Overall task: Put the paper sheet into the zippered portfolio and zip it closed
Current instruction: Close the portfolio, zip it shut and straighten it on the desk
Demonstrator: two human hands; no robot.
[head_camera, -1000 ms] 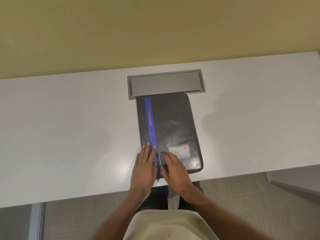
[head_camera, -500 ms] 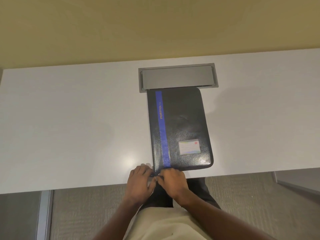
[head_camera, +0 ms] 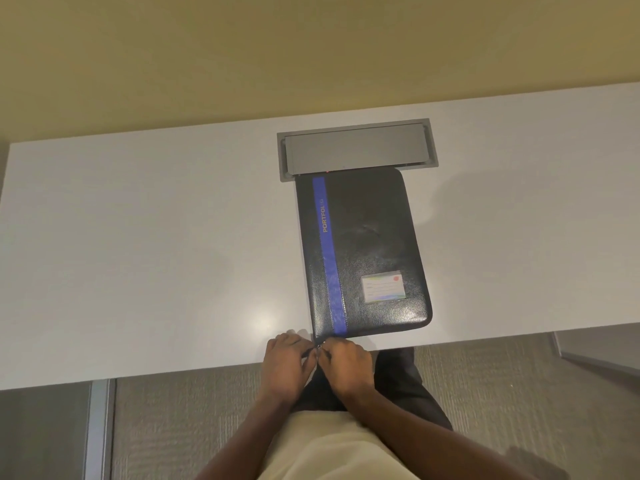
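Now both hands [head_camera: 318,362] pinch glossy black portfolio [head_camera: 374,251] corner.

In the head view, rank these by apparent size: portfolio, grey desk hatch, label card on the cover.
Largest to smallest:
1. portfolio
2. grey desk hatch
3. label card
The hatch lies farther from the camera, so it may look smaller.
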